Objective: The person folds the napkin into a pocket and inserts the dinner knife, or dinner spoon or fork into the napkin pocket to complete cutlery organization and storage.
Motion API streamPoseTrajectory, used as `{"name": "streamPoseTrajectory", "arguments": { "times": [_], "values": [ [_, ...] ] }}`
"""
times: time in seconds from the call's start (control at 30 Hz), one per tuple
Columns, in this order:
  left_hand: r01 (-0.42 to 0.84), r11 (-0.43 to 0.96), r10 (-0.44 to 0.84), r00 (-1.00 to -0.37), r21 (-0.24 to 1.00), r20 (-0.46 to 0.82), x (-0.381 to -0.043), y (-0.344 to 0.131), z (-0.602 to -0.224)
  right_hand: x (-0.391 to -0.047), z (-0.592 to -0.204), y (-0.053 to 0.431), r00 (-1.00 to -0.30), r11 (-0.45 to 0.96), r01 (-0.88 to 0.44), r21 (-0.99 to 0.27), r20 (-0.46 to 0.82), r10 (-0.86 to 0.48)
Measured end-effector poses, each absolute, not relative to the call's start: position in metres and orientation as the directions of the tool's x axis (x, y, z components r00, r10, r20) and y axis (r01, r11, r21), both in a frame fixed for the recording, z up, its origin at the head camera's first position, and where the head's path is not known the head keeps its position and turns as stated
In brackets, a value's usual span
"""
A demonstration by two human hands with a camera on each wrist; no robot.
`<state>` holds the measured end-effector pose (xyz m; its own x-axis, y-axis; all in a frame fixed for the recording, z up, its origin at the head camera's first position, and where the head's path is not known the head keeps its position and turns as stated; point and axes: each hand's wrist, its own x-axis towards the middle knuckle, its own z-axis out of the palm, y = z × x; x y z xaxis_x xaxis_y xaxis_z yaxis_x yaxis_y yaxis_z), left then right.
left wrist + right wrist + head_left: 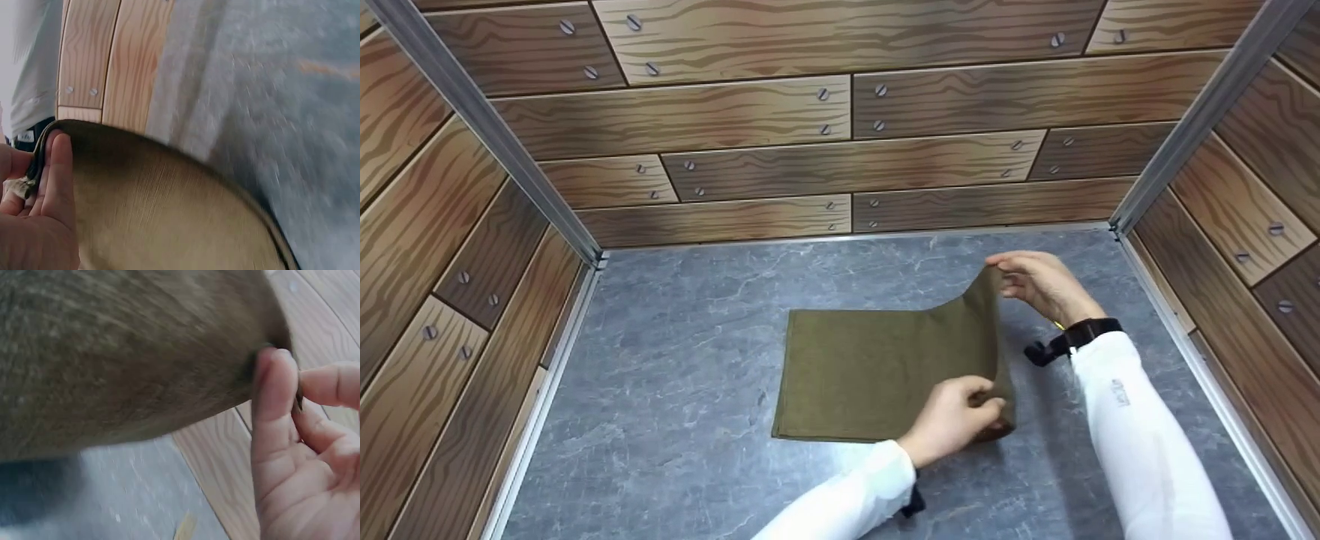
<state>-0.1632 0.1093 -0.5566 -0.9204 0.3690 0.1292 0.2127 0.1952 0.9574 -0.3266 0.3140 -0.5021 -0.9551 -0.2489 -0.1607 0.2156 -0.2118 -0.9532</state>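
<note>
An olive-brown cloth lies folded on the grey surface, its right end raised off it. My right hand pinches the far right corner, which stands highest. With thumb and fingers my left hand grips the near right corner, lower down. In the left wrist view, the cloth hangs in a curve from the left hand, its layered edge between thumb and fingers. The right wrist view shows the cloth stretching away from the right hand, its corner between thumb and fingertips.
A grey marbled tabletop lies under the cloth. Wood-patterned panels wall it at the back and both sides, with metal rails at the corners. Black straps with small devices sit on the wrists, over white sleeves.
</note>
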Motion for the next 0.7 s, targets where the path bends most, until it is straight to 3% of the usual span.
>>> {"name": "streamPoseTrajectory", "arguments": {
  "times": [0.13,0.33,0.7],
  "values": [
    [0.221,0.230,0.372,-0.920,0.948,0.124,-0.164,0.077,-0.559,-0.328,-0.501,0.286,-0.944,-0.134,0.163,-0.977,-0.115,-0.311],
    [0.129,0.215,0.346,-0.937,0.968,0.048,-0.161,0.029,-0.564,-0.331,-0.503,0.235,-0.949,0.056,0.030,-0.998,-0.046,-0.311],
    [0.188,0.461,0.228,-0.970,0.867,0.089,-0.154,-0.046,-0.570,-0.338,-0.518,0.152,-0.967,0.198,-0.080,-0.977,0.028,-0.253]
  ]
}}
